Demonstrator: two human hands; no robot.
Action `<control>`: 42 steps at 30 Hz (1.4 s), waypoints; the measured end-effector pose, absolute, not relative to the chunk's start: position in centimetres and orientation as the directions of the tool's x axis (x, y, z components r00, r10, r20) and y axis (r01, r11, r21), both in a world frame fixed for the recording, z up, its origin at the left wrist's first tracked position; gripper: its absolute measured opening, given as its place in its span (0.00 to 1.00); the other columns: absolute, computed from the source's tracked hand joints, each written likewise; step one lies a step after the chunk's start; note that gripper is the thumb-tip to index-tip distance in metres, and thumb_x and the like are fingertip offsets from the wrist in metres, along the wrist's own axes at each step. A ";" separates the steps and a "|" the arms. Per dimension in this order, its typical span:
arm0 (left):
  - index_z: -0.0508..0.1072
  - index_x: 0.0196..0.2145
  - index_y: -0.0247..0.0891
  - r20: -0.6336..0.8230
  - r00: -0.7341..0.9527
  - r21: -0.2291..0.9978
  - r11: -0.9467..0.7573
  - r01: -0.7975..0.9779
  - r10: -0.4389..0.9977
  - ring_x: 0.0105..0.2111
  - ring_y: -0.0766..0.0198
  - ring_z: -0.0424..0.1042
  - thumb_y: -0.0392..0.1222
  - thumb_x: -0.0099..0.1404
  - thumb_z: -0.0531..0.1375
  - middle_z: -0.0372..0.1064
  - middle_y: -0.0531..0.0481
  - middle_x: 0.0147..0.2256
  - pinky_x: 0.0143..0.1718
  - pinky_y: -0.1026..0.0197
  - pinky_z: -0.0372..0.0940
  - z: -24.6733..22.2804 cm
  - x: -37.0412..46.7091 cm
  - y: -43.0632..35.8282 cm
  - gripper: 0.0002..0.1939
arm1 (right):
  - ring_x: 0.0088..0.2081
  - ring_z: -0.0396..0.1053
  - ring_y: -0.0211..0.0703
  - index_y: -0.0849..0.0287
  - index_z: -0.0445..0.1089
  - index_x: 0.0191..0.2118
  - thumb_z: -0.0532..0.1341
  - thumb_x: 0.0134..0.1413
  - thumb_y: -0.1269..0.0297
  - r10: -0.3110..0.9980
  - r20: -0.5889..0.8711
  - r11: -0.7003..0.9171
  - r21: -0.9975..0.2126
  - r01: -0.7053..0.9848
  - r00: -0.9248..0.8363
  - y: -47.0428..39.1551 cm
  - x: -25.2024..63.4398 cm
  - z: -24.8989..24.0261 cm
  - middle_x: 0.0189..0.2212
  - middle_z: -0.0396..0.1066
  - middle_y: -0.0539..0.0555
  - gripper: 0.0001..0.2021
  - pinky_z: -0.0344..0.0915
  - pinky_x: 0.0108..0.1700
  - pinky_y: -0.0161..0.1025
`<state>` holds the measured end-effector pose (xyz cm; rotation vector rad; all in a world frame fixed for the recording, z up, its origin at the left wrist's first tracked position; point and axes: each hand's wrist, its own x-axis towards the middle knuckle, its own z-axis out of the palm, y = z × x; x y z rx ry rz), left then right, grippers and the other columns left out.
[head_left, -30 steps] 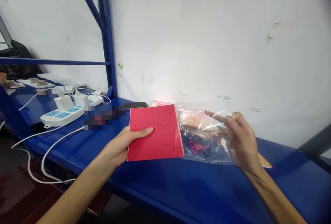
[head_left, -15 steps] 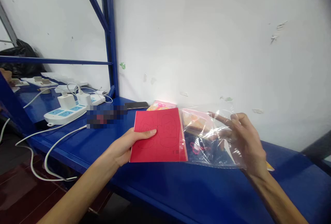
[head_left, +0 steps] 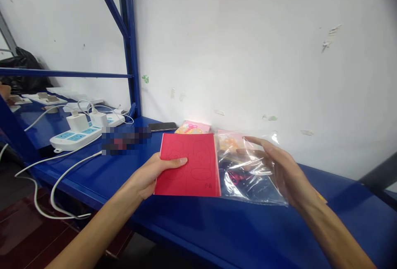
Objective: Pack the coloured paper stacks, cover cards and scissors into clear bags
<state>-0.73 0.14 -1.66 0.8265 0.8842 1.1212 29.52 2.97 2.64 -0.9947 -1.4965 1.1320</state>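
Observation:
My left hand [head_left: 158, 171] grips a stack of red paper sheets [head_left: 198, 182] by its left edge, thumb flat on top and fingers hidden beneath. Thin printed outlines show on the uppermost sheet. A clear plastic bag [head_left: 254, 186] extends from the stack's right edge; whether any paper is inside it I cannot tell. At the bag's right end is my right hand [head_left: 283, 169], open, its fingers stretched leftward against the film and its thumb not clearly visible. Through the film appear pink scissors [head_left: 236, 177] and a pink and orange printed packet [head_left: 231, 141].
Behind the stack, a pink and yellow packet [head_left: 192, 127] and a dark phone [head_left: 161, 126] lie on the blue table [head_left: 192, 223]. A white power strip [head_left: 71, 138] with plugged-in adapters and trailing cables [head_left: 54, 186] is at left. A blue metal post [head_left: 132, 45] rises by the wall.
My right hand has let go of the bag's edge and spread its fingers. The bag's right end has dropped lower and shifted slightly left. My left hand still holds the red paper sheets.

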 end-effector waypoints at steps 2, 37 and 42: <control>0.76 0.53 0.35 -0.162 0.194 0.896 0.226 -0.381 0.968 0.43 0.46 0.82 0.40 0.58 0.73 0.81 0.37 0.46 0.45 0.47 0.78 -1.7 -0.8 0.2 0.25 | 0.44 0.79 0.59 0.48 0.78 0.53 0.60 0.62 0.46 0.949 0.253 0.268 -0.962 0.059 -0.189 2.9 29.5 2.7 0.49 0.80 0.55 0.20 0.70 0.52 0.55; 0.79 0.50 0.35 -0.136 0.188 0.932 0.190 -0.309 0.973 0.45 0.44 0.81 0.43 0.55 0.75 0.81 0.36 0.47 0.45 0.49 0.77 -1.5 -0.7 -0.1 0.25 | 0.31 0.78 0.51 0.52 0.71 0.61 0.59 0.60 0.42 0.971 0.104 0.131 -0.985 0.114 -0.214 2.7 29.3 3.3 0.48 0.80 0.60 0.28 0.68 0.29 0.44; 0.78 0.51 0.38 -0.113 0.160 0.941 0.157 -0.301 0.981 0.42 0.47 0.82 0.43 0.57 0.74 0.81 0.39 0.47 0.44 0.49 0.78 -1.2 -1.1 -0.1 0.25 | 0.33 0.78 0.54 0.50 0.72 0.60 0.59 0.61 0.44 0.969 0.051 0.078 -0.992 0.101 -0.240 2.8 29.9 3.0 0.48 0.80 0.58 0.27 0.69 0.28 0.45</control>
